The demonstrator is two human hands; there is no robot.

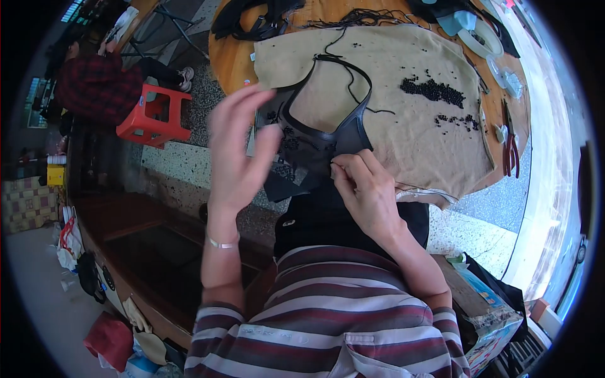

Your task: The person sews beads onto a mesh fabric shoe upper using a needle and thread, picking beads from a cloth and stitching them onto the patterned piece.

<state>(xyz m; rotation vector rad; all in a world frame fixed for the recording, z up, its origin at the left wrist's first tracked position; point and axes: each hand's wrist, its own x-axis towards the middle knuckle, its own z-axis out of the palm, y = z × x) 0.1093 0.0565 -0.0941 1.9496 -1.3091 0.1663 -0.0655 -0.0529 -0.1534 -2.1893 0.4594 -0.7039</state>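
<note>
A black mesh garment piece (305,148) with a looped strap lies across the near edge of the beige cloth (403,142). Dark beadwork shows on the mesh's left part. My right hand (368,189) pinches the garment near its lower right edge, thumb and index finger pressed together; anything small between the fingertips is too tiny to make out. Raised over the garment's left side, my left hand (242,151) is smeared by motion, its fingers spread apart, holding nothing I can see. Loose black beads (435,91) lie in a heap and a scatter farther right on the cloth.
The cloth covers much of a round wooden table (230,57). Red-handled pliers (510,148) rest at its right edge, near a clear roll (482,41). Black cords (359,17) lie at the back. To the left, a person in a checked shirt (97,88) is by a red stool (154,116).
</note>
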